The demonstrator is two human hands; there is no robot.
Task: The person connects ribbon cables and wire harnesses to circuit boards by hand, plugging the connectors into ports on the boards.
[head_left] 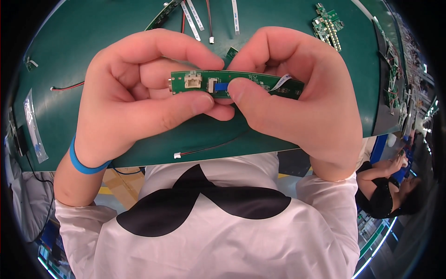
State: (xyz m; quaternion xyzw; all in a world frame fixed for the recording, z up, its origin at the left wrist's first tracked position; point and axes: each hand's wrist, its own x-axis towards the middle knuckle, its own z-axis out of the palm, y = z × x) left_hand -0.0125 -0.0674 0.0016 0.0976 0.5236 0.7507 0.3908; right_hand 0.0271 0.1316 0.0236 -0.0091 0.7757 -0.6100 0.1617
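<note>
Between my two hands a narrow green circuit board (251, 78) is held up above the table, lying lengthwise from left to right. My left hand (134, 93) grips its left part, the thumb along the lower edge near a white socket (193, 80). With the thumb pressed on the blue end of a flat ribbon cable (221, 87), my right hand (297, 93) holds the board's middle and right. That blue end lies at a small white connector (212, 85); whether it is fully seated I cannot tell. The cable's white tail (281, 82) sticks out past my right thumb.
On the green table (260, 135) lie a wire lead with a white plug (177, 155), white ribbon cables (236, 18), a red-black lead (67, 87) and a clear bag (35, 125). Small boards (327, 27) rest at the back right. Another person (388, 186) sits at the far right.
</note>
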